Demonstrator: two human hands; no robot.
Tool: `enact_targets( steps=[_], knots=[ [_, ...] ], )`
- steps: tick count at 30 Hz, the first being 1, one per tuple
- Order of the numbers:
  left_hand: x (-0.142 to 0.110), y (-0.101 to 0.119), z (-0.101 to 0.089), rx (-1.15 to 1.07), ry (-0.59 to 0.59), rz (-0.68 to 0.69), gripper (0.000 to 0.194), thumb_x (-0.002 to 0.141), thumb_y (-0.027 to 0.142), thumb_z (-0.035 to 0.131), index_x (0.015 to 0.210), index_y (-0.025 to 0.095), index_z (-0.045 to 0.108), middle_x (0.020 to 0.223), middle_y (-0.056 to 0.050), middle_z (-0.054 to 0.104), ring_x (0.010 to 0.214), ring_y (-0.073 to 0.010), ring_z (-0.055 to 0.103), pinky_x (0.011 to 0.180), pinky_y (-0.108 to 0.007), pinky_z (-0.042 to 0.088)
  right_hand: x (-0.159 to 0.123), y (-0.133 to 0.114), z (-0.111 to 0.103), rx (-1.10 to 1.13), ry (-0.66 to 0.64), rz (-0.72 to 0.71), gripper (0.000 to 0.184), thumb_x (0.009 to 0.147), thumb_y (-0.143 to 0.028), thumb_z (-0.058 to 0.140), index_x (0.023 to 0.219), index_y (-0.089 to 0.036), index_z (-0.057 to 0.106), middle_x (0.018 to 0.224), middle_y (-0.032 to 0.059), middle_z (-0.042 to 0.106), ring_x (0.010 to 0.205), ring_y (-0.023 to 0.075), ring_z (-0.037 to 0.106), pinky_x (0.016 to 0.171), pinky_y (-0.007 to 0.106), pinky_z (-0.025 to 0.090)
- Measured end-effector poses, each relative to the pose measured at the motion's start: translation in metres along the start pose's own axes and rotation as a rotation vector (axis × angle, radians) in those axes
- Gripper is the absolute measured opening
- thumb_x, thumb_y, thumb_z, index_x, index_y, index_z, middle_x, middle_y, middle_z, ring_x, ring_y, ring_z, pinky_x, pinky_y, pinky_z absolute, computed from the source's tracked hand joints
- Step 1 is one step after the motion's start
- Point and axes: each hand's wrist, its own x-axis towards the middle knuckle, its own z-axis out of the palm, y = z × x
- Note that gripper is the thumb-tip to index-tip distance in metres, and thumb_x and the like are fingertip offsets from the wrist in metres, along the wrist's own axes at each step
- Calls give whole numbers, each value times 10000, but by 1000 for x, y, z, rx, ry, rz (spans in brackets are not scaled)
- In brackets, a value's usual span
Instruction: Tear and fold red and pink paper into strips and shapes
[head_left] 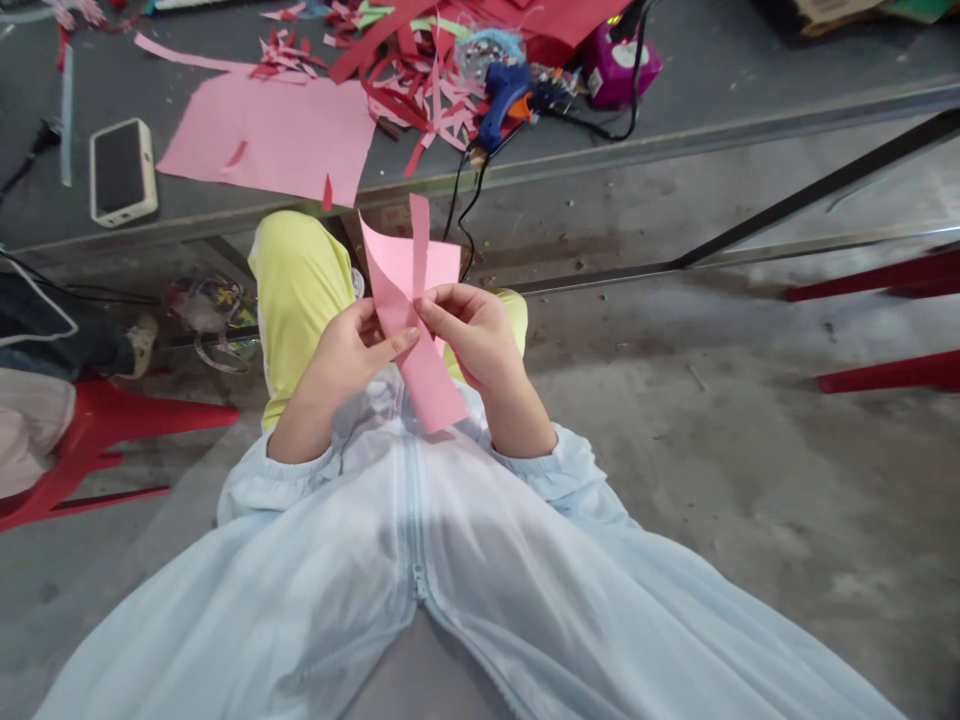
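Over my lap, a folded sheet of pink paper (pixel 431 385) is held between both hands. My left hand (pixel 349 350) grips its left side, the thumb lying across the front and the fingers behind. A narrow pink paper strip (pixel 420 235) stands up from the sheet's middle. My right hand (pixel 472 330) pinches at the strip's lower end, thumb and forefinger together against the sheet. Behind the hands, the upper part of the sheet flares into two flaps. Most fingertips of my left hand are hidden by the paper.
On the grey table (pixel 690 90) lie a large pink sheet (pixel 277 135), red and pink scraps, a blue glue gun (pixel 502 100), a purple box (pixel 619 65) and a white-framed phone (pixel 122 172). Cords hang over its edge. Red stools (pixel 112 430) flank me; another person sits at left.
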Motion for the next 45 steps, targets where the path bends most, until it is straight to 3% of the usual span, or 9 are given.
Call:
enact_targets(
  steps=[6, 10, 16, 21, 28, 35, 40, 45],
  knots=[
    [-2, -2, -4, -21, 82, 77, 311, 647, 303, 877, 860, 159, 701, 845, -27, 738, 788, -173, 693, 710, -265, 560, 1, -1, -3, 7, -45, 76, 446, 567, -536, 894, 715, -181, 667, 619, -45, 616, 550, 60, 520, 522, 210, 441],
    [-4, -3, -5, -23, 117, 125, 231, 724, 336, 829, 826, 177, 694, 822, -8, 701, 759, -142, 653, 692, -243, 530, 1, -2, -5, -18, -116, 127, 443, 522, -486, 932, 678, -175, 658, 636, -36, 629, 570, 70, 543, 552, 225, 481],
    [-5, -1, -4, -1, 112, 105, 244, 717, 365, 825, 805, 174, 701, 787, -6, 683, 708, -135, 613, 630, -237, 498, -1, -1, -6, -47, -131, 136, 426, 550, -486, 918, 672, -174, 654, 640, -31, 630, 589, 85, 558, 557, 237, 495],
    [-4, -1, -3, 22, 115, 82, 344, 634, 404, 887, 647, 167, 639, 643, 10, 614, 609, -120, 555, 550, -229, 440, -1, -1, -6, -35, -133, 135, 415, 534, -451, 939, 682, -174, 667, 661, -24, 648, 596, 84, 566, 555, 227, 493],
    [-4, 0, 2, -8, 180, 123, 431, 632, 445, 888, 567, 181, 555, 591, 31, 571, 569, -101, 523, 530, -226, 435, -2, -4, -1, 6, -83, 136, 428, 489, -441, 955, 673, -179, 669, 639, -46, 623, 578, 72, 557, 546, 217, 513],
    [-3, -3, 4, -77, 202, 150, 420, 688, 402, 860, 558, 186, 525, 575, 43, 551, 557, -82, 511, 532, -212, 437, -3, 4, 2, 64, -53, 74, 444, 556, -523, 920, 681, -175, 675, 619, -38, 639, 541, 59, 557, 509, 192, 467],
    [-3, -2, 5, -74, 209, 141, 401, 677, 411, 859, 565, 187, 546, 587, 37, 579, 563, -90, 527, 538, -222, 451, -2, 3, 0, 66, -63, 127, 474, 546, -559, 911, 690, -178, 668, 614, -43, 625, 537, 60, 538, 515, 204, 471],
    [-2, -1, 3, -60, 213, 150, 403, 680, 404, 857, 566, 190, 536, 579, 44, 554, 557, -86, 510, 543, -226, 438, -1, 1, -5, 55, -142, 195, 444, 486, -444, 965, 700, -173, 686, 641, -41, 654, 563, 65, 578, 539, 202, 508]
  ],
)
